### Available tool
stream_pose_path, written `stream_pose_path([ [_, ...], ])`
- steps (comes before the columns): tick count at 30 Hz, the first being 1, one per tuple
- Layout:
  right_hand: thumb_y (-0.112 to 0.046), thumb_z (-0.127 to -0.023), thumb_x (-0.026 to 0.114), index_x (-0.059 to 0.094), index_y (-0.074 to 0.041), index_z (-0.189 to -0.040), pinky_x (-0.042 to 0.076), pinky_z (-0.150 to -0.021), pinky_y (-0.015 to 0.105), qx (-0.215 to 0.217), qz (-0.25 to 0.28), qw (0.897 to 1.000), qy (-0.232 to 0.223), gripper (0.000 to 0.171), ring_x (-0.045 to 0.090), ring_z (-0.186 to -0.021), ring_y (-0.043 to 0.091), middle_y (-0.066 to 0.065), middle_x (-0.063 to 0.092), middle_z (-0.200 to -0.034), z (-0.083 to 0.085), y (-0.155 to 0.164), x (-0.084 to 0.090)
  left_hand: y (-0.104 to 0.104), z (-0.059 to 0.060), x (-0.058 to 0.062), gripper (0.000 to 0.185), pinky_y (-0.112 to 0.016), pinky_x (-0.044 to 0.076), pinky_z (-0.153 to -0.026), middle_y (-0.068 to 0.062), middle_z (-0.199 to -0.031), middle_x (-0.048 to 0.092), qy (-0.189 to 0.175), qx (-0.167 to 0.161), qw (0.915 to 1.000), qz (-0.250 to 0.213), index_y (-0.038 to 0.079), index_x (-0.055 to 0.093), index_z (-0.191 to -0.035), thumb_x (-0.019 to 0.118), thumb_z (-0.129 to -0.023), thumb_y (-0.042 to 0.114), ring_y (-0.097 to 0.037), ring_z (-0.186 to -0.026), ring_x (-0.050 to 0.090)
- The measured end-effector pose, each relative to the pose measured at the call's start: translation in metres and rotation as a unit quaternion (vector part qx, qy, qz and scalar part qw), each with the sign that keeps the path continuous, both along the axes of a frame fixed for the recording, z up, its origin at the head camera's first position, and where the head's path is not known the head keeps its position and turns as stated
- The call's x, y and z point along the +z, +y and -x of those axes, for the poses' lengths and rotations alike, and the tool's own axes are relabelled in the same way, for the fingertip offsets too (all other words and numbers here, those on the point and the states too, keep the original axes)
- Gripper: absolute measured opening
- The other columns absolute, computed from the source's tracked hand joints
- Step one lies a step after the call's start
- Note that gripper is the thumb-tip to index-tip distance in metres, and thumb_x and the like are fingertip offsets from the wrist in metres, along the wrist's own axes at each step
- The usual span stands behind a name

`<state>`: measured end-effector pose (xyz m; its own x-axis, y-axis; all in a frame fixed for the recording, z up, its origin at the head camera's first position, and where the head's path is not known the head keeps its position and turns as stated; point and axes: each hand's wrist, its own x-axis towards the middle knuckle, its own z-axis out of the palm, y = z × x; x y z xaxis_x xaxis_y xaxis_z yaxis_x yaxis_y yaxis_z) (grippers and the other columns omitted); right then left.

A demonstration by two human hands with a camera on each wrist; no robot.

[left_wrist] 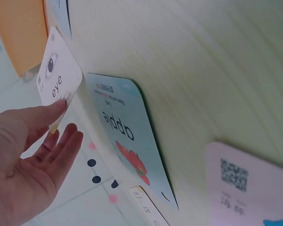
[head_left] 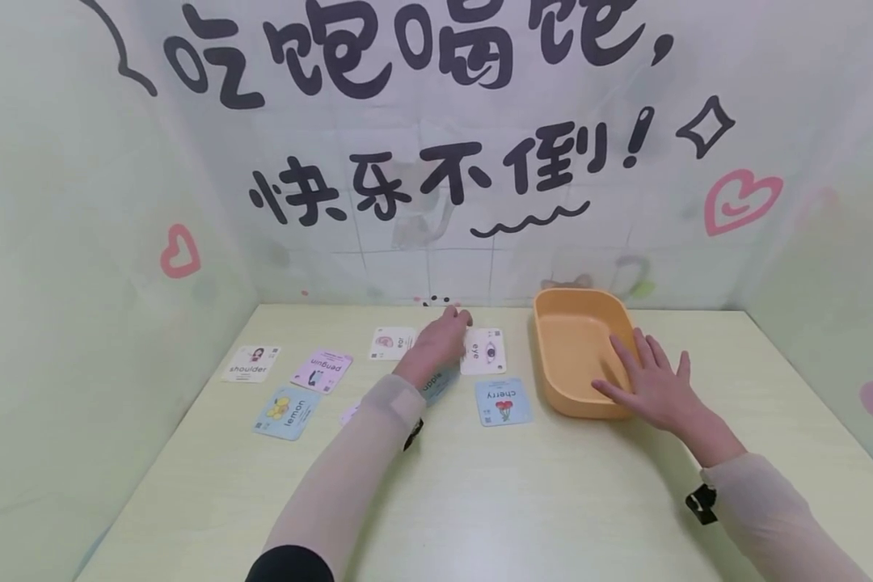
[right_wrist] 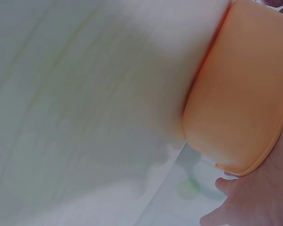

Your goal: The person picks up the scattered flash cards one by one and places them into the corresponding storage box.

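Note:
With thumb and fingertips, my left hand point(head_left: 444, 335) pinches the edge of a white "eye" flashcard point(head_left: 484, 352). In the left wrist view, the thumb lies on the printed face of the card, and the fingers are partly beyond it. Below this hand lies a blue "apple" card point(left_wrist: 122, 127), half hidden by the wrist in the head view. My right hand point(head_left: 658, 392) is spread with straight fingers at the right rim of an orange plastic bin point(head_left: 553, 380). Its fingertips reach over the rim. A blue "cherry" card point(head_left: 503, 402) lies left of the bin.
A white "ear" card point(head_left: 389, 343) lies at the back. On the left are the "shoulder" point(head_left: 251, 364), purple "penguin" point(head_left: 322, 370) and blue "lemon" point(head_left: 287, 413) cards. A pale purple card point(left_wrist: 247, 188) is mostly hidden by the left arm in the head view. A printed curtain backs the table.

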<state>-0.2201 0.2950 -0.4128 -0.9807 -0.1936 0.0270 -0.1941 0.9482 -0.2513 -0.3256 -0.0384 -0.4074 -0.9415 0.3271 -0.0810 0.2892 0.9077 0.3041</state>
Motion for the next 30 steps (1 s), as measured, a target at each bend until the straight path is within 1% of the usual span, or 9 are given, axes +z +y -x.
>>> stream_pose_path([
  [2,-0.068,-0.092,0.047,0.014,-0.011,-0.16,-0.004,-0.106,0.085,-0.001,-0.001,1.0,0.0,0.095,0.008,-0.147,0.056,0.033,0.005,-0.162,0.0,0.001,0.0,-0.001,0.0,0.001,0.044,-0.035,0.054,-0.098,-0.009,-0.133,0.051,-0.009,0.007,0.999,-0.043,0.013,0.055,-0.134,0.064,-0.092,0.003,-0.023,-0.11,0.059],
  [4,-0.068,-0.092,0.047,0.014,-0.011,-0.16,-0.004,-0.106,0.085,-0.002,-0.002,1.0,0.0,0.095,0.008,-0.147,0.056,0.033,0.005,-0.162,-0.001,0.001,0.0,-0.002,0.0,0.002,0.037,-0.035,0.053,-0.099,-0.008,-0.127,0.055,-0.015,0.01,0.9962,-0.085,0.011,0.059,-0.127,0.064,-0.091,0.001,-0.023,-0.111,0.058],
  [6,-0.068,-0.093,0.048,0.013,-0.011,-0.16,-0.004,-0.106,0.085,-0.002,-0.001,1.0,0.0,0.095,0.008,-0.147,0.056,0.033,0.005,-0.162,-0.001,0.001,0.0,-0.003,0.0,0.002,0.034,-0.034,0.053,-0.095,-0.008,-0.122,0.059,-0.028,0.015,0.9913,-0.128,0.009,0.061,-0.122,0.066,-0.09,-0.001,-0.023,-0.109,0.059],
  [9,-0.068,-0.093,0.048,0.014,-0.012,-0.16,-0.004,-0.106,0.085,0.0,0.0,1.0,0.001,0.094,0.009,-0.146,0.056,0.033,0.006,-0.162,0.0,0.001,0.0,-0.005,0.002,0.002,0.033,-0.028,0.056,-0.085,-0.01,-0.116,0.061,-0.05,0.022,0.9822,-0.18,0.006,0.062,-0.121,0.066,-0.089,-0.002,-0.021,-0.102,0.06],
  [12,-0.067,-0.093,0.048,0.014,-0.012,-0.16,-0.003,-0.106,0.085,0.0,0.003,1.0,0.002,0.094,0.009,-0.146,0.056,0.033,0.006,-0.162,0.0,0.0,0.0,-0.005,0.002,0.002,0.034,-0.023,0.058,-0.078,-0.01,-0.115,0.061,-0.074,0.033,0.9718,-0.222,0.006,0.061,-0.122,0.065,-0.09,-0.002,-0.02,-0.099,0.061],
  [17,-0.066,-0.093,0.049,0.015,-0.012,-0.16,-0.004,-0.106,0.085,0.005,0.011,1.0,-0.001,0.093,0.009,-0.146,0.057,0.033,0.005,-0.163,0.002,-0.002,0.0,-0.006,-0.002,0.007,0.033,-0.026,0.061,-0.081,-0.013,-0.117,0.061,-0.091,0.048,0.9531,-0.285,0.005,0.059,-0.123,0.063,-0.091,-0.003,-0.024,-0.101,0.064],
  [20,-0.066,-0.093,0.049,0.016,-0.011,-0.16,-0.004,-0.105,0.085,0.007,0.013,1.0,-0.002,0.093,0.009,-0.146,0.057,0.033,0.005,-0.162,0.003,-0.006,0.001,-0.007,-0.003,0.012,0.033,-0.028,0.062,-0.082,-0.014,-0.118,0.061,-0.09,0.058,0.9417,-0.319,0.003,0.059,-0.123,0.062,-0.091,-0.004,-0.026,-0.103,0.064],
  [23,-0.066,-0.093,0.049,0.017,-0.009,-0.159,-0.005,-0.105,0.085,0.008,0.013,1.0,-0.004,0.093,0.009,-0.146,0.058,0.033,0.005,-0.162,0.006,-0.01,0.001,-0.008,-0.004,0.016,0.034,-0.026,0.062,-0.08,-0.015,-0.118,0.06,-0.087,0.066,0.9333,-0.342,0.003,0.059,-0.124,0.062,-0.091,-0.004,-0.027,-0.103,0.064],
  [30,-0.067,-0.093,0.047,0.018,-0.009,-0.159,-0.007,-0.107,0.084,0.012,0.011,1.0,-0.002,0.093,0.007,-0.148,0.056,0.033,0.004,-0.163,0.016,-0.025,0.0,-0.013,-0.002,0.019,0.033,-0.023,0.061,-0.076,-0.015,-0.115,0.06,-0.077,0.085,0.9223,-0.369,0.003,0.058,-0.124,0.062,-0.091,-0.003,-0.026,-0.101,0.065],
])
